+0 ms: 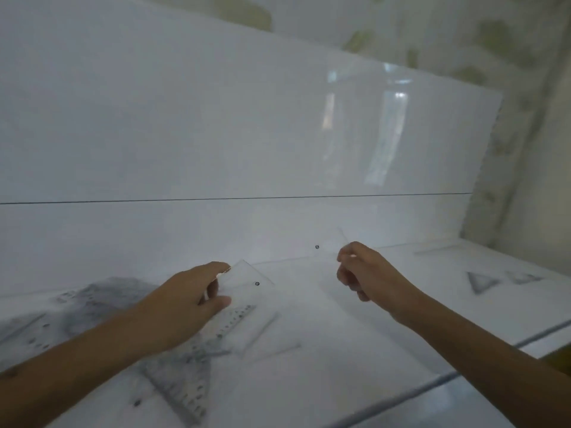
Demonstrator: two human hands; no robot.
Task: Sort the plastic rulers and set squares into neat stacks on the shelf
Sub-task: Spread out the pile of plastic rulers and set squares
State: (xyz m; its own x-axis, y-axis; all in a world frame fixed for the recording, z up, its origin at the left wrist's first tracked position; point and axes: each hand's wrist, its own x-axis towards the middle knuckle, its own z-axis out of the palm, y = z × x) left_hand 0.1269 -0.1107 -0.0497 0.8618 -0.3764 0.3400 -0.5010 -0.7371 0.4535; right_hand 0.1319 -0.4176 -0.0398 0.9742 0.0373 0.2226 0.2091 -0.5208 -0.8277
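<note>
A clear plastic ruler is pinched between thumb and fingers of the left hand above the white shelf. Another clear plastic piece is gripped by the right hand. Blurred set squares are seen far right, a loose pile lower left.

Your two forearms come in from the near edge, both bare as far back as they show, with no sleeve or cuff in sight. Your left hand and right hand are bare too. Their outlines are slightly blurred, so finer marks cannot be made out.
</note>
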